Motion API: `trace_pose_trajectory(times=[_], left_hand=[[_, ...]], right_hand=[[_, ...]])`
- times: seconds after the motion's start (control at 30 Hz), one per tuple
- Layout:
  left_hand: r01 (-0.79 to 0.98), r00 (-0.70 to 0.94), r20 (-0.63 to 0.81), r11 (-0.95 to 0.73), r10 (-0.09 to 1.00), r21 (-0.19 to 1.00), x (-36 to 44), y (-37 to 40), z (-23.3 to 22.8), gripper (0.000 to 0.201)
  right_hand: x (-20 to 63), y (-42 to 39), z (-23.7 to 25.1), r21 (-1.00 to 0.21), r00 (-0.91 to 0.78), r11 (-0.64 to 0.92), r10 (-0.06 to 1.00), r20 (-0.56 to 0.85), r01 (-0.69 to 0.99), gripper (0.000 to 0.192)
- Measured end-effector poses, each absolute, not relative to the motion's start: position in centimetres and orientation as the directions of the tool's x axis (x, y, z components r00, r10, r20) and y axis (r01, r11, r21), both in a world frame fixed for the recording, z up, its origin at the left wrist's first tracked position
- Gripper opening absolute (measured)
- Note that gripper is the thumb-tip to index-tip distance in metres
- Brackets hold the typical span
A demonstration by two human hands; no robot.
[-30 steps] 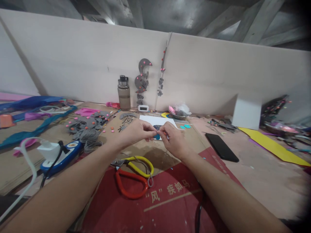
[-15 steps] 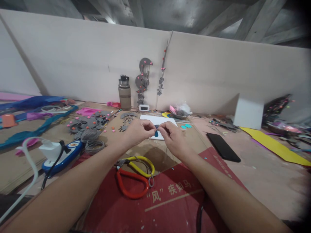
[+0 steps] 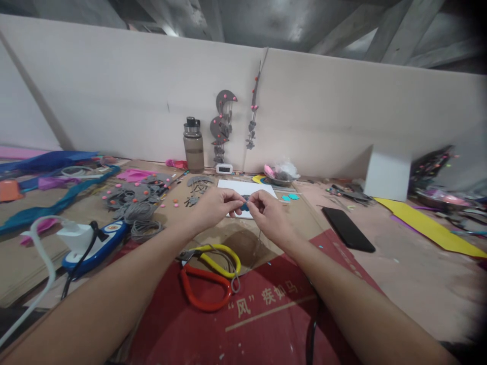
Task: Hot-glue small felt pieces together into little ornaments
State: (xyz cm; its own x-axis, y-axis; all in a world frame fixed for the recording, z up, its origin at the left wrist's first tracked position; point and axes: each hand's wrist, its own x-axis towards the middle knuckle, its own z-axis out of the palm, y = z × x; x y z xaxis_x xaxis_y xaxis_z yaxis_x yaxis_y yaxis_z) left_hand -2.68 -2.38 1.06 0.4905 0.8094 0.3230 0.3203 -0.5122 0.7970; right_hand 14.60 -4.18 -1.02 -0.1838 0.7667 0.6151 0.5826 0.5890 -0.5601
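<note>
My left hand (image 3: pixel 217 207) and my right hand (image 3: pixel 269 213) meet over a white board (image 3: pixel 249 187), fingertips close together. Between them they pinch a small dark blue piece (image 3: pixel 245 206), with a bit of grey at its top; the fingers cover much of it, so its exact kind is unclear. Both hands are closed on it. Below the hands, scissors (image 3: pixel 209 276) with one yellow and one red handle lie on a red printed sheet (image 3: pixel 266 324), a thin grey cord looped at the yellow handle. Right of the board are small turquoise cut-outs (image 3: pixel 289 197).
A water bottle (image 3: pixel 194 146) and a small digital clock (image 3: pixel 224 169) stand by the wall. Left lie a blue power strip (image 3: pixel 95 248), grey cord bundles (image 3: pixel 142 223) and grey pieces with pink dots (image 3: pixel 133 192). Right are a black phone (image 3: pixel 348 229) and a yellow sheet (image 3: pixel 429 228).
The blue piece hung lower between the fingertips before; now less of it shows and the left fingers curl further under it. The view has shifted slightly.
</note>
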Motion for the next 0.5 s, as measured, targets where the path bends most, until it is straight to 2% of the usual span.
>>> trace_pose_trajectory(times=[0.17, 0.27, 0.5], left_hand=[[0.354, 0.54, 0.317, -0.552, 0.78, 0.755, -3.2, -1.87, 1.11, 0.028], [0.402, 0.51, 0.347, -0.575, 0.787, 0.713, -3.29, -2.07, 1.27, 0.026], [0.407, 0.431, 0.374, -0.546, 0.821, 0.732, -2.96, -2.2, 0.9, 0.021]], right_hand=[[14.77, -4.11, -1.08, -0.523, -0.222, 0.622, 0.741, 0.634, 0.583, 0.007], [14.72, -4.14, -1.16, -0.498, -0.247, 0.64, 0.726, 0.642, 0.585, 0.006], [14.44, -4.51, -1.08, -0.452, -0.275, 0.667, 0.695, 0.665, 0.593, 0.006]])
